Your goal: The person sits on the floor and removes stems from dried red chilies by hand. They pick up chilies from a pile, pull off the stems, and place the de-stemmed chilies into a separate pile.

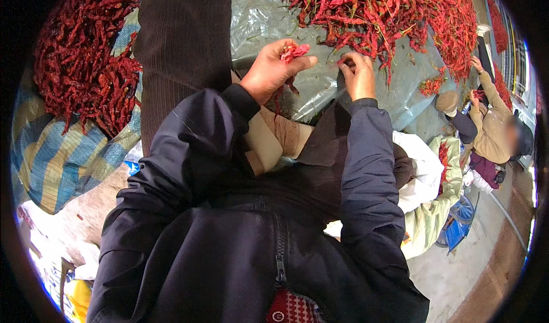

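Note:
My left hand [279,67] is closed around a small bunch of dried red chillies [294,53]; their ends stick out above the fingers and more hang below the palm. To its right, my right hand [359,72] has its thumb and index finger bent together near the edge of a large heap of red chillies with green stems [351,5]. A bit of red shows at those fingertips, too small to tell what it is. The heap lies on a clear plastic sheet [315,82] in front of my crossed legs.
At the left, darker dried chillies [90,65] lie on a blue and yellow checked woven sheet [64,160]. Right of me stand a pale green sack [424,224] with red chillies and a white bag [416,168]. Farther right are a blue wheeled cart [456,226] and another person [495,130] beside more chillies.

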A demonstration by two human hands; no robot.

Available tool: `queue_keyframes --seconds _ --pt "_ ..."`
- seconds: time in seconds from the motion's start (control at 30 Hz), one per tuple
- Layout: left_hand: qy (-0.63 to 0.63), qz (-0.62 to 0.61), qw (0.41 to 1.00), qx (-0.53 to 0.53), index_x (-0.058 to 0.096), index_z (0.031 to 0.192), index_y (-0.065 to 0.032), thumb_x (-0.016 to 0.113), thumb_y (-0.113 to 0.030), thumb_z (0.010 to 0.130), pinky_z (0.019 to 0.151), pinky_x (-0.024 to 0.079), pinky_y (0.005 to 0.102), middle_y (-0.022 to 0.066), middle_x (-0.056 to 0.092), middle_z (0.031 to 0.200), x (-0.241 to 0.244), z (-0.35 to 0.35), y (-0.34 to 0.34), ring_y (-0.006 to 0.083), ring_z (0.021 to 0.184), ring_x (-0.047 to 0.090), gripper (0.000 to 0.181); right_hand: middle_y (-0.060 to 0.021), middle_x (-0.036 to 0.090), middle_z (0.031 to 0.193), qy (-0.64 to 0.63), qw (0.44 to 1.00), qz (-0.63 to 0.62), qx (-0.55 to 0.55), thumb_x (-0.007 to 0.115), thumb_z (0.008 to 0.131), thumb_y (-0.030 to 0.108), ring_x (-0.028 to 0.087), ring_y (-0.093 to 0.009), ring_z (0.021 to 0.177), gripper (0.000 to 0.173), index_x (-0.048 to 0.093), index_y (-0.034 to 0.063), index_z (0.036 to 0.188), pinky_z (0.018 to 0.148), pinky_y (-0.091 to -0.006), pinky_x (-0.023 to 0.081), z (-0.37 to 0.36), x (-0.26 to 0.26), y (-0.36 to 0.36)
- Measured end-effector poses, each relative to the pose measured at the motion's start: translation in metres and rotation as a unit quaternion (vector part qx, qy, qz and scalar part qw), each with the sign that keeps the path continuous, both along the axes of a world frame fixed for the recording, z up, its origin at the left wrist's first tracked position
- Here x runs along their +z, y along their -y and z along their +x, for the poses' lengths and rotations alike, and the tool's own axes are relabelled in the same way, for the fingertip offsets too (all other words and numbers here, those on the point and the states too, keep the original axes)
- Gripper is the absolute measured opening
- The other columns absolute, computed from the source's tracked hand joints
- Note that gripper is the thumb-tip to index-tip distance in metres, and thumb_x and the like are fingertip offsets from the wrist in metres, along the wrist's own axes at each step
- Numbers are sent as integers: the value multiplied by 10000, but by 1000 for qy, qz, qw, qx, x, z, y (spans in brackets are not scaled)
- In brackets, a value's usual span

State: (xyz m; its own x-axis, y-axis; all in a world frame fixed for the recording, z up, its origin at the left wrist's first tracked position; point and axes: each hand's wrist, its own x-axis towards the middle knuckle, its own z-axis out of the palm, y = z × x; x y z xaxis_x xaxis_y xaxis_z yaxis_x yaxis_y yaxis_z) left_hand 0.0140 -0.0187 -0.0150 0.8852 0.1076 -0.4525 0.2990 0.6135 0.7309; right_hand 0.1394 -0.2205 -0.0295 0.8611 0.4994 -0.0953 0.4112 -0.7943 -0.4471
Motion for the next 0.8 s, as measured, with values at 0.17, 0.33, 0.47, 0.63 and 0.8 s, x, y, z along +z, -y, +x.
queue_keyframes --seconds 0.17,0.33,0.47,0.63,0.8 --pt "-33 -46 998 14 594 957 -37 693 -156 814 540 468 210 -23 552 714 -16 0 10 60 568 505 211 -43 636 754 -291 938 131 -132 678 818 118 547 -89 526 139 624 13 891 476 -241 428 -23 24 -15" --pt "74 -28 997 -1 640 969 -41 668 -122 838 592 465 212 -3 629 846 -18 -1 16 61 720 564 157 -38 644 723 -420 882 202 -76 597 881 123 544 -79 492 147 604 19 984 444 -216 429 -67 50 -41" --pt "53 -64 996 10 610 958 -42 639 -122 863 614 466 231 -6 604 787 -8 -1 11 62 695 540 128 -35 630 696 -410 877 225 -112 624 865 120 535 -68 498 157 611 -8 955 447 -211 415 -73 50 -47" --pt "61 -27 996 65 594 916 -44 586 -149 897 619 446 226 11 609 783 -6 0 7 73 676 543 107 -32 617 655 -401 892 182 -99 658 849 146 501 -50 487 159 614 -7 862 439 -207 391 -59 62 -50" --pt "43 -121 981 147 571 838 -34 550 -150 909 597 419 232 19 573 731 10 3 -6 89 610 498 137 -26 562 701 -371 726 499 -295 552 917 145 452 -53 501 128 595 26 898 478 -205 393 -52 57 -45"
